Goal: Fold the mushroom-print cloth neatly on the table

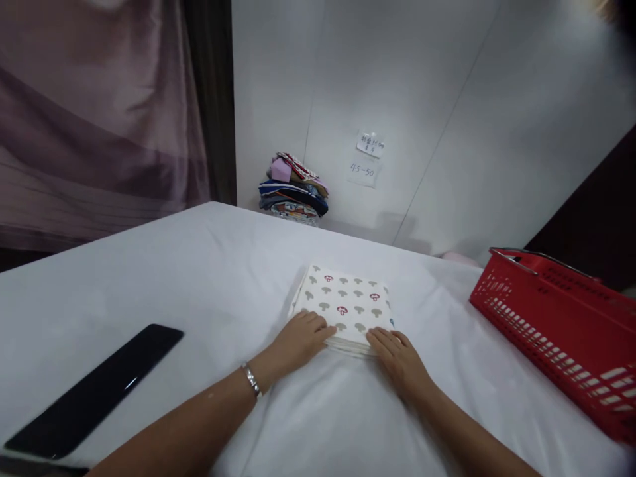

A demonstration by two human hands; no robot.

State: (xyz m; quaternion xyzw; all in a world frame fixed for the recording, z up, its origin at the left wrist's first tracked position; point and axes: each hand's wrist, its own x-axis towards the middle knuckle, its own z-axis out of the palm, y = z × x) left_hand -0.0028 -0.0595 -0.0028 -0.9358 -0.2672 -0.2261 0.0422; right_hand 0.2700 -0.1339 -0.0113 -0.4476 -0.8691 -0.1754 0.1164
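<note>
A folded white cloth with a mushroom print (345,301) lies in the middle of the white-covered table (199,265). My left hand (301,341) rests flat on its near left corner, fingers stretched out, a silver bracelet on the wrist. My right hand (397,358) lies flat at the near right edge of the cloth, fingertips touching it, fingers extended.
A red plastic basket (556,324) stands at the right edge of the table. A long black flat object (94,391) lies at the near left. A pile of folded coloured cloths (294,189) sits at the back against the white wall, beside paper notes (368,156).
</note>
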